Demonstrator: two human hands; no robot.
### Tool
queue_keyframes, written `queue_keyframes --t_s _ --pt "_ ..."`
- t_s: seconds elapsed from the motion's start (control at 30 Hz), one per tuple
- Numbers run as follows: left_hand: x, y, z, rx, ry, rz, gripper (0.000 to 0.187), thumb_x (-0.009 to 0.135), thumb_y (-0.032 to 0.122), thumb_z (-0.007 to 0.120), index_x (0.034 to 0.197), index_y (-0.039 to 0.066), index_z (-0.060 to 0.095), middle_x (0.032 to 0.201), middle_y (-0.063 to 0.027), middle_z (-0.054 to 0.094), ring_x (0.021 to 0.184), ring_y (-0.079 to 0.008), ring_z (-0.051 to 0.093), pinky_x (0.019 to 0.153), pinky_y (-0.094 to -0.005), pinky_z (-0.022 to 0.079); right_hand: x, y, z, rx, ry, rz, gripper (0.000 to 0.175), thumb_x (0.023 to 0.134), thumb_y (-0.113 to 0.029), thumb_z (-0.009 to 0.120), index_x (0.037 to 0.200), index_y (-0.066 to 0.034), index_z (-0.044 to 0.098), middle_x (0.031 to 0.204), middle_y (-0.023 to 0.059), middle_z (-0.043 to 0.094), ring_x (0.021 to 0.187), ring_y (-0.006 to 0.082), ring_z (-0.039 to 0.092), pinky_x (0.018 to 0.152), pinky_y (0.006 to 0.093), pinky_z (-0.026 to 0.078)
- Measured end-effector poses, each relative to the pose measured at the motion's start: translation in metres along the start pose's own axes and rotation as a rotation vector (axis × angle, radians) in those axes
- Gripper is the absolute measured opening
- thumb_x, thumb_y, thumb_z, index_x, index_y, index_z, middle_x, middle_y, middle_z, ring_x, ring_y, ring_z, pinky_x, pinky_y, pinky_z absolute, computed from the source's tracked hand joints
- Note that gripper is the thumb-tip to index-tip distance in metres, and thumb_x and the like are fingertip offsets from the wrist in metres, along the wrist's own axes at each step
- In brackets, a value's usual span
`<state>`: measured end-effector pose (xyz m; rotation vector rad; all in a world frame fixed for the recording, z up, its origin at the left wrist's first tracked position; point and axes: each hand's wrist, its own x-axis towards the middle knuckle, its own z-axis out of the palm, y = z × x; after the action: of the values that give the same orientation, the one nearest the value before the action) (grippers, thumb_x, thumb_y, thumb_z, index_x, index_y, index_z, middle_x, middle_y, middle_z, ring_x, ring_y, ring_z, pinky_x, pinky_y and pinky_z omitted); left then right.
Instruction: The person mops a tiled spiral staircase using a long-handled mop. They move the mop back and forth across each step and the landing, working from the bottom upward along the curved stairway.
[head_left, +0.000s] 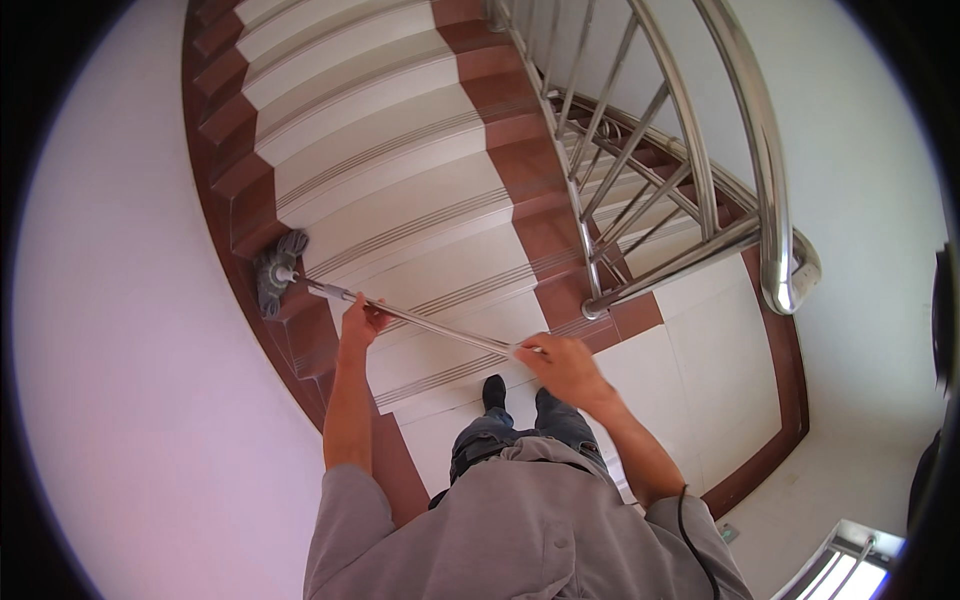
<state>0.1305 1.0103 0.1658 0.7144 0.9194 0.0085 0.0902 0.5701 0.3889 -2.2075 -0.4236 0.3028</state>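
Observation:
A mop with a metal pole (442, 327) slants across the stairs in front of me. Its grey mop head (279, 274) rests at the left end of a step, against the brown tiled border by the wall. My left hand (363, 321) holds the pole partway along, just behind the grey collar (336, 291). Around the near end of the pole, my right hand (559, 366) is closed, with the grip partly hidden by the fingers.
Cream steps (390, 172) with brown borders and grooved nosings rise ahead. A stainless steel railing (694, 150) bounds the right side, with another flight beyond it. A pale wall (127, 300) stands close on the left. My feet (493, 391) are at the bottom step.

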Motion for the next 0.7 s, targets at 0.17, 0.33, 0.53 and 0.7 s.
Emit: queue_keyframes --t_s 0.17,0.33,0.53,0.7 --pt "-0.003 -0.088 0.059 0.118 -0.191 -0.164 0.040 0.106 0.039 0.048 0.099 0.001 0.060 0.091 -0.0176 0.070 0.075 -0.0270 0.068 0.067 -0.0430 0.060 -0.057 0.045 -0.088 0.098 0.076 0.337 0.023 0.091 -0.023 0.069 0.099 -0.0019 0.073 0.078 0.0195 0.069 0.067 0.0331 0.067 0.064 0.0369 0.052" --pt "-0.032 -0.192 0.143 0.291 -0.533 -0.415 0.046 0.106 0.042 0.048 0.099 -0.001 0.061 0.094 -0.0184 0.070 0.073 -0.0244 0.067 0.073 -0.0401 0.058 -0.149 0.078 -0.160 0.164 0.262 0.607 0.025 0.095 -0.019 0.066 0.096 0.0044 0.074 0.067 0.0065 0.067 0.061 0.0093 0.059 0.056 0.0266 0.045" --pt "-0.100 -0.289 0.256 0.510 -0.500 -0.534 0.051 0.102 0.051 0.052 0.097 0.002 0.065 0.093 -0.0136 0.072 0.085 -0.0267 0.072 0.074 -0.0427 0.058 -0.251 0.078 -0.203 0.045 0.493 0.788 0.035 0.095 -0.021 0.064 0.071 0.0051 0.066 0.054 -0.0006 0.051 0.054 0.0050 0.040 0.049 0.0278 0.029" --pt "-0.141 -0.346 0.321 0.619 -0.606 -0.622 0.048 0.100 0.052 0.056 0.094 0.005 0.064 0.091 -0.0120 0.071 0.082 -0.0264 0.070 0.069 -0.0417 0.057 -0.307 0.058 -0.206 0.017 0.716 0.891 0.038 0.096 -0.022 0.063 0.069 0.0048 0.065 0.053 0.0014 0.052 0.052 0.0067 0.045 0.048 0.0276 0.032"
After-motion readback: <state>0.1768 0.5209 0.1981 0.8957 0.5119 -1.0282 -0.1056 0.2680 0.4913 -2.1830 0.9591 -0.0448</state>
